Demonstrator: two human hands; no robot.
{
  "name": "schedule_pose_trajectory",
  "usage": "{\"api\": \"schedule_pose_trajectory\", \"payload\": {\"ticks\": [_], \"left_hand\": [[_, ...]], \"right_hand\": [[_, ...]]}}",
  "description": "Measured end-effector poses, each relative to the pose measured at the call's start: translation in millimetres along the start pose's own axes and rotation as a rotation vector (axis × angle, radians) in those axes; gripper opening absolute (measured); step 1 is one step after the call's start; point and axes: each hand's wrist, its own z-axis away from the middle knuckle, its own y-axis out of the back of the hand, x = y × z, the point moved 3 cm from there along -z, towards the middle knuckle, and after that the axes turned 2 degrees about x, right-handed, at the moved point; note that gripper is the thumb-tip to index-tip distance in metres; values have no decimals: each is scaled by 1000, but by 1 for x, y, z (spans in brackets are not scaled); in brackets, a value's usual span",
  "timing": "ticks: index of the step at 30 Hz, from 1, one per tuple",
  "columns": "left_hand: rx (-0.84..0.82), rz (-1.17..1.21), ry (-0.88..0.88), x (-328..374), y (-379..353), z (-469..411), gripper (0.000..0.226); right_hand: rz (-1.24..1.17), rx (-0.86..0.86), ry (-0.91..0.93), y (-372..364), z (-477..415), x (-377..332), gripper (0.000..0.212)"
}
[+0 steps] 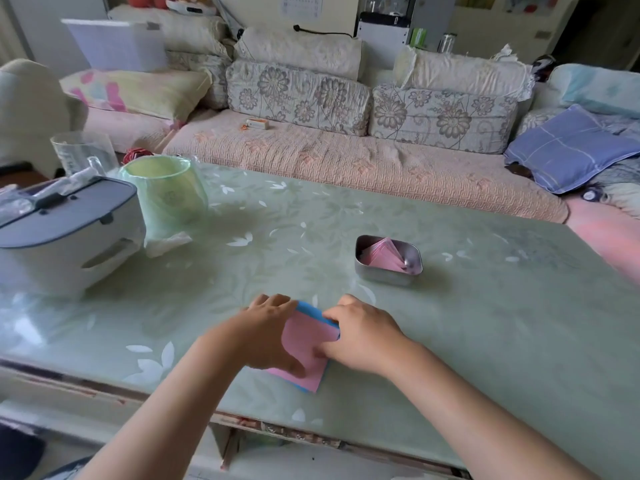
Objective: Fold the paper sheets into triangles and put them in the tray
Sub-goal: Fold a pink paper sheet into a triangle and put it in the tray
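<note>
Just nearer you than the tray (381, 278), your left hand (266, 327) and right hand (362, 336) curled their fingers on the sheet (304, 344), which looked light, limp and best pinched at its corners.

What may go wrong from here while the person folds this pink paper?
The pink sheet lies on a blue sheet; the left hand and right hand may catch both and fold them together. The glossy table may let the paper slide, so the crease goes crooked. Folded pieces in the tray reach its rim; another may spill.
</note>
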Motion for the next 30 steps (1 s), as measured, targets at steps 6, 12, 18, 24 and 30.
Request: {"api": "schedule_pose_trajectory", "payload": {"ticks": [6, 12, 18, 24, 30], "left_hand": [[54, 9, -8, -1, 0, -2, 114], [88, 82, 15, -2, -1, -9, 119], [195, 234, 92, -8, 4, -18, 60], [333, 232, 119, -13, 3, -25, 12], [444, 284, 40, -2, 16, -25, 14]], "right_hand": [[-315, 1, -115, -9, -2, 2, 48], [-320, 12, -197, -11, -4, 6, 52], [-313, -5, -178, -13, -6, 4, 59], [-337, -2, -151, -13, -6, 5, 64], [-392, 56, -99, -4, -4, 8, 66]]}}
